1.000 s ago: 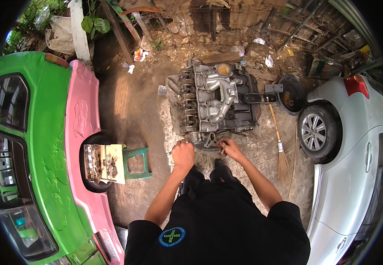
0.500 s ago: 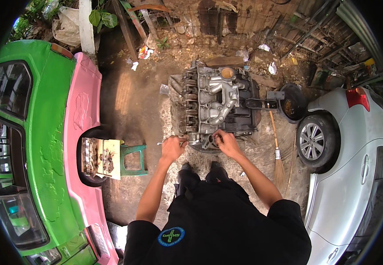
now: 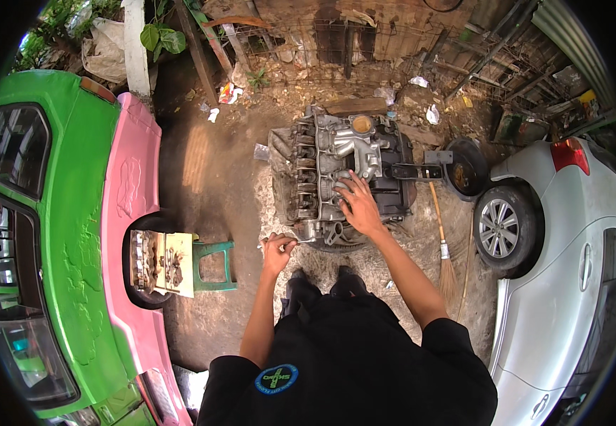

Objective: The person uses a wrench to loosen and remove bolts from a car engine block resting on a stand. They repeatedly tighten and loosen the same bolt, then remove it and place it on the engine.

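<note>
In front of me on the ground sits a car engine [image 3: 386, 153], with a silver intake manifold [image 3: 354, 145] on top and a row of dark rocker parts [image 3: 306, 167] along its left side. My left hand [image 3: 277, 253] is closed on a thin silver wrench [image 3: 306, 241], whose far end reaches the engine's near left corner. Just right of that end is a round metal outlet [image 3: 334, 233]. My right hand [image 3: 359, 204] lies with spread fingers over the near end of the manifold, holding nothing visible.
To the left, a green stool [image 3: 213, 266] stands beside a cardboard sheet [image 3: 186, 263] with metal engine parts, close to a green and pink vehicle [image 3: 134, 156]. Right of the engine are a black basin [image 3: 466, 170], a broom [image 3: 446, 266] and a silver car [image 3: 563, 284].
My right hand has left the engine's near edge, moved farther forward onto the manifold and spread its fingers. My left hand has dropped slightly toward me, still with the wrench.
</note>
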`<state>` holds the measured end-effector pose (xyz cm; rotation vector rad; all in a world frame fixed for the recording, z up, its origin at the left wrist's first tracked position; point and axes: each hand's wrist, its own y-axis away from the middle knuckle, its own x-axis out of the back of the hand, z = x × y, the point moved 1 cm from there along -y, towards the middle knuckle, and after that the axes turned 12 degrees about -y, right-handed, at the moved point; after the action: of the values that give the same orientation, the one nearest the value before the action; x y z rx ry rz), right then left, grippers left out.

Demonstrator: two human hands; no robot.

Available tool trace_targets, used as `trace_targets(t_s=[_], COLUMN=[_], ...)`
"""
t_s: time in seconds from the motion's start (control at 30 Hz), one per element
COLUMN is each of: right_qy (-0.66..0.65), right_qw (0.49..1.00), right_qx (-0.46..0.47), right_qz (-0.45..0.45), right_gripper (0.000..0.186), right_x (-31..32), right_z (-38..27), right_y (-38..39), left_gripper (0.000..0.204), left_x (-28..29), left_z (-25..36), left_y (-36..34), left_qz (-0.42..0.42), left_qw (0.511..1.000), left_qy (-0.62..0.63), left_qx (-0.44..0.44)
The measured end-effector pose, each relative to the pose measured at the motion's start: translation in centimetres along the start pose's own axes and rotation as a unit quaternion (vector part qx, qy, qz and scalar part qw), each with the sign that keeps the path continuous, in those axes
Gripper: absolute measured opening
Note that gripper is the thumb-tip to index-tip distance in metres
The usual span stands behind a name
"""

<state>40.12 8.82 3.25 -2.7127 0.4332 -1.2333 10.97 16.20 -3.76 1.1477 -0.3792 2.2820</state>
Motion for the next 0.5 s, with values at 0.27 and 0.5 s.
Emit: trace_targets(t_s=[0.27, 0.5], right_qy=[-0.019, -0.014], right_qw=[0.999, 0.998], right_qx=[-0.002, -0.009], right_qz=[0.032, 0.053], right_gripper=[0.029, 0.029], right_x=[-0.7, -1.1], right_z=[0.0, 0.0], right_y=[0.0, 0.1], left_gripper=[0.015, 0.019], left_x=[1.5, 3.6], left_z=[6.7, 10.1], left_y=[0.2, 0.0], left_qz=[0.06, -0.04], left_qw=[0.971, 0.958], left_qy=[-0.23, -0.275], left_qx=[-0.008, 0.067])
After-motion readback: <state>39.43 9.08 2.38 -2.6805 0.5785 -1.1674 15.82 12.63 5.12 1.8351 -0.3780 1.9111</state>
